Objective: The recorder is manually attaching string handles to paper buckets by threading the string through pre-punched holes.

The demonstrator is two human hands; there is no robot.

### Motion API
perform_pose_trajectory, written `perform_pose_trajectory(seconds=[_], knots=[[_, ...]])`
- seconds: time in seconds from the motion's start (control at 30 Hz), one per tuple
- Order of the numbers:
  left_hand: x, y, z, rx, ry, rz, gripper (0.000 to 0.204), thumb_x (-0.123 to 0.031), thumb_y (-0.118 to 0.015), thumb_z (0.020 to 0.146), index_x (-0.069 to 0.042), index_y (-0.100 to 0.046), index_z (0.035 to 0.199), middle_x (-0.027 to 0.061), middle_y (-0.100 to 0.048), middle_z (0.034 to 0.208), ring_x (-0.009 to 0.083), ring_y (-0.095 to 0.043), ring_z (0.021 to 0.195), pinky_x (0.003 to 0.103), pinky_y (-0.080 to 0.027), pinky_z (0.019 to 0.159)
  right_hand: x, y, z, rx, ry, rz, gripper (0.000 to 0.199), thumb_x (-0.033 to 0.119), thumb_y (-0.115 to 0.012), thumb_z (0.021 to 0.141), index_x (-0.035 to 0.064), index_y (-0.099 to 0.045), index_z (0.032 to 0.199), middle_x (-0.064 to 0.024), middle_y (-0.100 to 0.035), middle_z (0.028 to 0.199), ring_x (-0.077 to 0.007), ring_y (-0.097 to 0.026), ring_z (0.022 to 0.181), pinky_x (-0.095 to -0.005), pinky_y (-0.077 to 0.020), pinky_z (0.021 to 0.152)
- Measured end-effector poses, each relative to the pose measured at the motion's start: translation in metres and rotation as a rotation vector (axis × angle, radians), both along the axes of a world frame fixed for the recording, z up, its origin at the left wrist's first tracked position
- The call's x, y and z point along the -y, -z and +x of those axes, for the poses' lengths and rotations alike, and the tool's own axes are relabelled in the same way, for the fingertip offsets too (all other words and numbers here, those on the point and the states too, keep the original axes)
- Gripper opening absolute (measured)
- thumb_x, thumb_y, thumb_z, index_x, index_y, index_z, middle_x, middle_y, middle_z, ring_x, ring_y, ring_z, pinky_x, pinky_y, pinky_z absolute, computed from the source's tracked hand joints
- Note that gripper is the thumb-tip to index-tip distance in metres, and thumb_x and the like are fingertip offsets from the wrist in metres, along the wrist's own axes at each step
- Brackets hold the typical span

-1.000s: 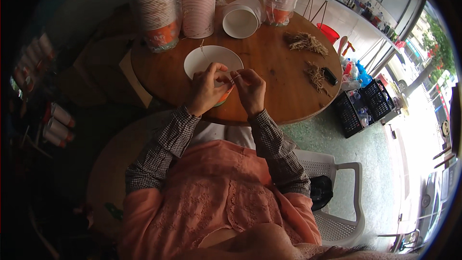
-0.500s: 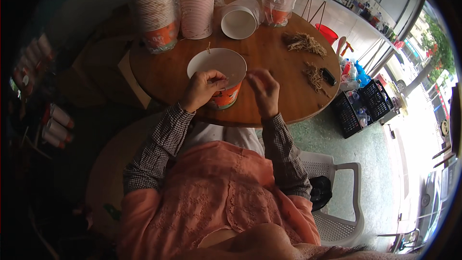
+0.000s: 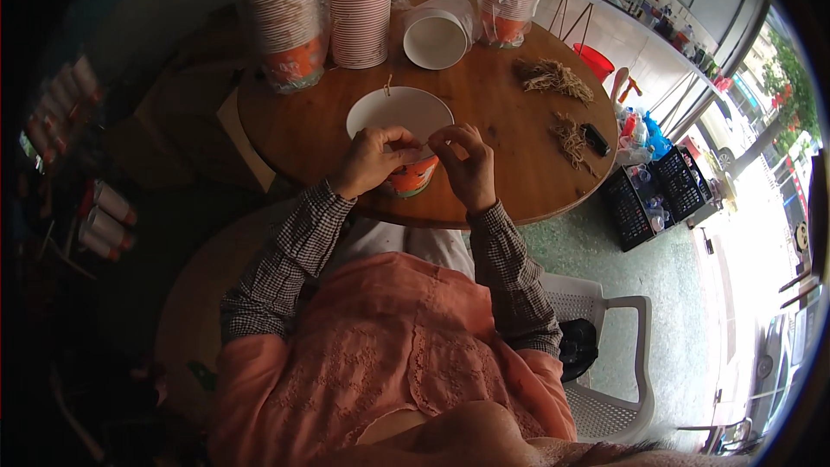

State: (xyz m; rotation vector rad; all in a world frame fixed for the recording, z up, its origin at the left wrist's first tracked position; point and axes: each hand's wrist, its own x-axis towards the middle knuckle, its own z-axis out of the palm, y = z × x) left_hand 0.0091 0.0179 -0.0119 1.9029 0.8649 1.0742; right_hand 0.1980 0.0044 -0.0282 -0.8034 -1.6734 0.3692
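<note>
A white paper cup with an orange printed side (image 3: 399, 121) stands near the front edge of the round wooden table (image 3: 510, 156). My left hand (image 3: 373, 160) grips its near rim, fingers curled over the edge. Close beside it, my right hand (image 3: 464, 164) pinches something thin at the rim; what it pinches is too small to tell. A thin stick or string end pokes up at the cup's far rim (image 3: 388, 84).
Tall stacks of paper cups (image 3: 285, 13) (image 3: 359, 4) stand at the table's back, with a lying sleeve of white cups (image 3: 437, 35). Two piles of brown fibre strings (image 3: 553, 78) (image 3: 571, 137) and a small dark object (image 3: 595, 138) lie right. White plastic chair (image 3: 605, 372) at lower right, black crates (image 3: 648, 195) beyond.
The cup was tilted toward me a second ago, then stood upright. Both hands have come back together at its near rim.
</note>
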Motion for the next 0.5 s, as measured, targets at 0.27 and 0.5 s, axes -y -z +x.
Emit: perform_pose_trajectory(seconds=[0.27, 0.5], knots=[[-0.002, -0.003, -0.007, -0.083, 0.065, -0.082, 0.014, -0.011, -0.065, 0.084, 0.001, -0.062, 0.091, 0.0035, -0.065, 0.080, 0.0087, -0.061, 0.078, 0.024, -0.050, 0.070, 0.005, -0.011, -0.002, 0.110, 0.315, 0.182, 0.008, 0.007, -0.063, 0.077, 0.0061, -0.059, 0.084, -0.0070, -0.059, 0.086, -0.0283, -0.054, 0.088, -0.0379, -0.0418, 0.084], [-0.007, 0.000, -0.004, 0.232, 0.006, -0.052, 0.008, -0.006, -0.061, 0.086, 0.001, -0.058, 0.088, 0.0040, -0.064, 0.083, 0.0094, -0.062, 0.077, 0.023, -0.051, 0.071, 0.034, -0.015, -0.008, 0.607, 0.525, 0.411, 0.020, 0.009, -0.059, 0.071, 0.0074, -0.059, 0.091, -0.0066, -0.055, 0.092, -0.0254, -0.052, 0.096, -0.0473, -0.0350, 0.098]])
